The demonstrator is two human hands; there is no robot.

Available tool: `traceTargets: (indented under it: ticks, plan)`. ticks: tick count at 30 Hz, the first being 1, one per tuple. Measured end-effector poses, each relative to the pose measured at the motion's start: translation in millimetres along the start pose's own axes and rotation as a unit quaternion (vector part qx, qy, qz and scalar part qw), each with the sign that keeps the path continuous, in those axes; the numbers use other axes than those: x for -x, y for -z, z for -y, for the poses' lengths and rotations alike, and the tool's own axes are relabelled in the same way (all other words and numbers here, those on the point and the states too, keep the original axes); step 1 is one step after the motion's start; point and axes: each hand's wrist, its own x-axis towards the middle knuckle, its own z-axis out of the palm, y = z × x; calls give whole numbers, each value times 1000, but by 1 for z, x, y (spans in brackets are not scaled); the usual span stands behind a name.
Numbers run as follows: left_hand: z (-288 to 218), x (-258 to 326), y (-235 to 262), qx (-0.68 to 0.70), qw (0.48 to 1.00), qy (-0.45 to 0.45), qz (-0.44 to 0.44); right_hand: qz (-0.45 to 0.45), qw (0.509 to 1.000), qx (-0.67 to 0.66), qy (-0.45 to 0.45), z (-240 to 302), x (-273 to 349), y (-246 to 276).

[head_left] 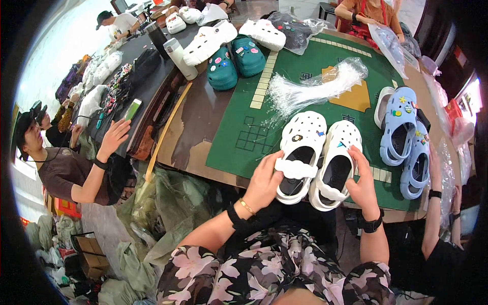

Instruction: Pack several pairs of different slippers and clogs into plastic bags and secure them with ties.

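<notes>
A pair of white clogs with small coloured charms lies at the near edge of the green mat (239, 114), toes pointing away from me. My left hand (264, 179) is closed on the heel strap of the left white clog (304, 131), which is swung forward across the opening. Against the outer side of the right white clog (344, 133) rests my right hand (363, 180), thumb by the heel and fingers along the edge. Beyond the clogs is a bundle of thin white plastic fasteners (315, 87) partly in a clear bag.
Light-blue clogs (399, 116) stand at the right, near a co-worker's arm (434, 178). Teal clogs (222, 72), more white clogs (260, 33) and a white bottle (181, 60) are at the back left. Another person's hand (116, 136) is raised at left, near a phone (133, 109).
</notes>
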Motion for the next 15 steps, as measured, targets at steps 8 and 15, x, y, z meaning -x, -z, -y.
traceTargets:
  ticks: [8,15]
  plan:
    - [40,-38,27,-261,964,-47,-11,2,1000,-11,12,-9,5,1]
    - [57,-28,17,-409,912,-23,37,6,1000,-9,9,-8,6,0]
